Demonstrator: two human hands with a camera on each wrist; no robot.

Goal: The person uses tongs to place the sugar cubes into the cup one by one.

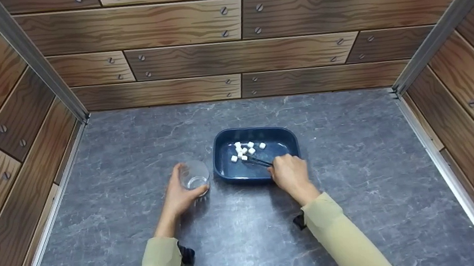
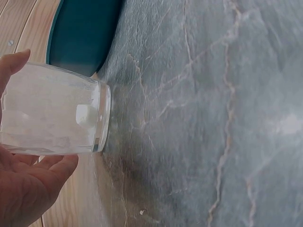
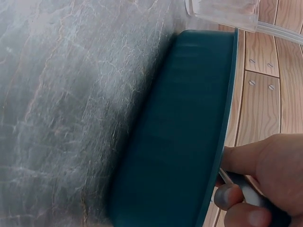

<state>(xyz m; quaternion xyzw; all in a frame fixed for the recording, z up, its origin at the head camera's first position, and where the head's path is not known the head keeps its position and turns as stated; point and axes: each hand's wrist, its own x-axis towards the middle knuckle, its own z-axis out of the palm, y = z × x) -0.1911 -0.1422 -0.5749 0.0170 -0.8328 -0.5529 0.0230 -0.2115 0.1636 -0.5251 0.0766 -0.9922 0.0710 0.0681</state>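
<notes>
My left hand [image 1: 180, 192] grips a clear glass [image 1: 194, 176], thumb on one side and fingers on the other. The glass stands upright on the floor-like grey surface, and a small white cube [image 2: 85, 115] lies at its bottom in the left wrist view. To its right is a dark blue rectangular dish [image 1: 224, 176] holding several white cubes [image 1: 251, 150]. Over the dish's near right rim, my right hand [image 1: 290, 173] holds slim dark tongs [image 1: 260, 161], whose tips reach down beside the nearest cubes. Whether the tips touch a cube cannot be made out.
A grey marbled surface [image 1: 125, 162] lies all round the glass and dish. Wood-patterned panels [image 1: 194, 60] wall it in at the back and both sides, with metal posts [image 1: 35, 61] at the corners.
</notes>
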